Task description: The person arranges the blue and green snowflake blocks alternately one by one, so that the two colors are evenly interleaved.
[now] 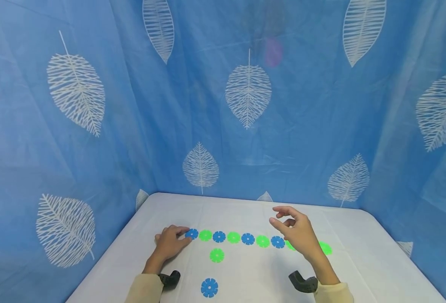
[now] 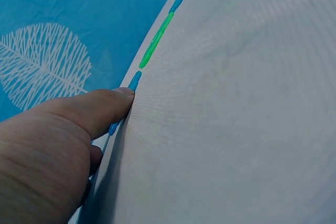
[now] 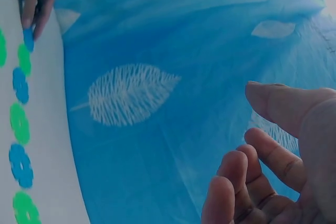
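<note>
Flat notched plastic discs, blue and green by turns, lie in a row across the white table. My left hand (image 1: 171, 242) is at the row's left end, where thumb and forefinger pinch the edge of the blue disc (image 1: 192, 234). In the left wrist view the thumb (image 2: 113, 106) partly hides that disc; a green disc (image 2: 156, 40) follows it. My right hand (image 1: 298, 231) hovers over the right part of the row, holding nothing, thumb apart from the loosely bent fingers. It partly covers a green disc (image 1: 290, 245); another green disc (image 1: 325, 248) shows beyond the wrist.
Nearer than the row lie a loose green disc (image 1: 217, 255) and a loose blue disc (image 1: 209, 288). A blue curtain (image 1: 298, 139) with white leaf prints hangs behind the table and along both sides. A black curved device sits at each wrist.
</note>
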